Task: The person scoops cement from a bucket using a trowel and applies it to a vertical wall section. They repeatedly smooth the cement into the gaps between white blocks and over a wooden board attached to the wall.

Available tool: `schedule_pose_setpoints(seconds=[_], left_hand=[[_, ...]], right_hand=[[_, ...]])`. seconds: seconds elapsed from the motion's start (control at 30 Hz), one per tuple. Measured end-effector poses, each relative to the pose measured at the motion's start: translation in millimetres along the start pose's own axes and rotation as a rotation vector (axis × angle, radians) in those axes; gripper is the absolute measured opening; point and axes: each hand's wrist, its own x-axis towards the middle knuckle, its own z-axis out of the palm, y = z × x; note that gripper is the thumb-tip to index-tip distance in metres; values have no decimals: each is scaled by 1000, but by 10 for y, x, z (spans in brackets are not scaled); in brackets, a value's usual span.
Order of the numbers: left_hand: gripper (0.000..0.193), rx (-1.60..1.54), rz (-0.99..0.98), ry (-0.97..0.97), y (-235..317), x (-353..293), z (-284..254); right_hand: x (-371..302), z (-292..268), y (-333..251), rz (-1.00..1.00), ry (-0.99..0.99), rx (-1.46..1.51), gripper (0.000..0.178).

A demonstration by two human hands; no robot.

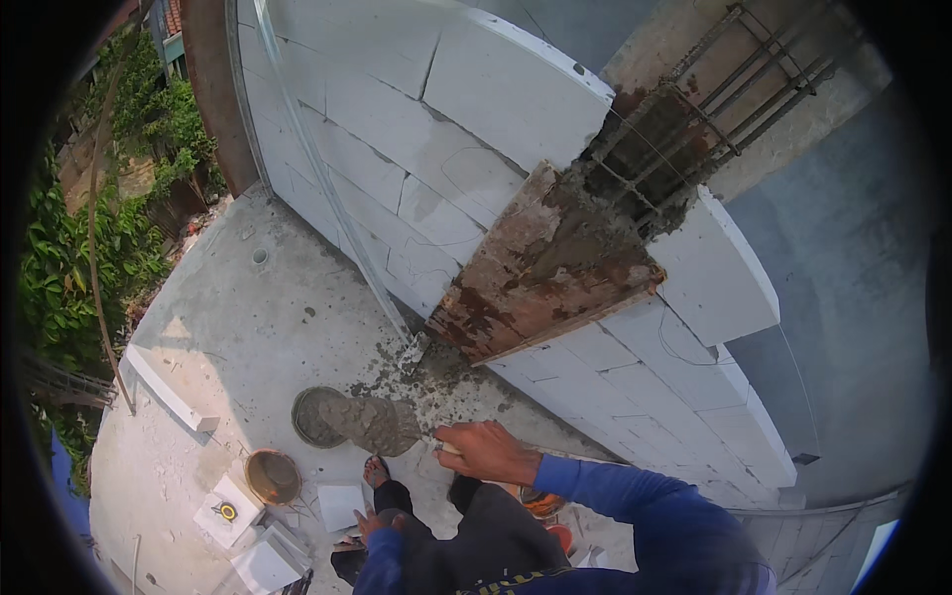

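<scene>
As hand grips, trowel juts left.

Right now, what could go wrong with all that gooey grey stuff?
The wet mortar heaped on the trowel in the right hand might slide off and splat on the foot with bare toes close by. Also, the bare steel bars could scratch an arm that reaches near them.

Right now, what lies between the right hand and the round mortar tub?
In the head view, grey mortar heaped on a trowel lies between the right hand and the round mortar tub, visually overlapping the tub's edge.
</scene>
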Motion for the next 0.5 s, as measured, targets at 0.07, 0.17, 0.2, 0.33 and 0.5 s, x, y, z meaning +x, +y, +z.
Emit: schedule_pose_setpoints(seconds=[0.07,0.17,0.2,0.33,0.5], left_hand=[[106,-115,120,174,-45,29,-174],[104,-286,166,187,-120,172,-527],[105,-323,234,249,-272,312,-540],[106,-238,229,250,-458,601,-623],[95,-478,80,95,-778,301,-740]], right_hand=[[-552,-824,-246,-23,-14,45,36],[-1081,-2104,-611,134,-187,103,42],[-1189,-2383,-602,200,-179,219,44],[-1407,-3513,20,397,-99,609,45],[-2033,-4530,-272,512,141,111,45]])
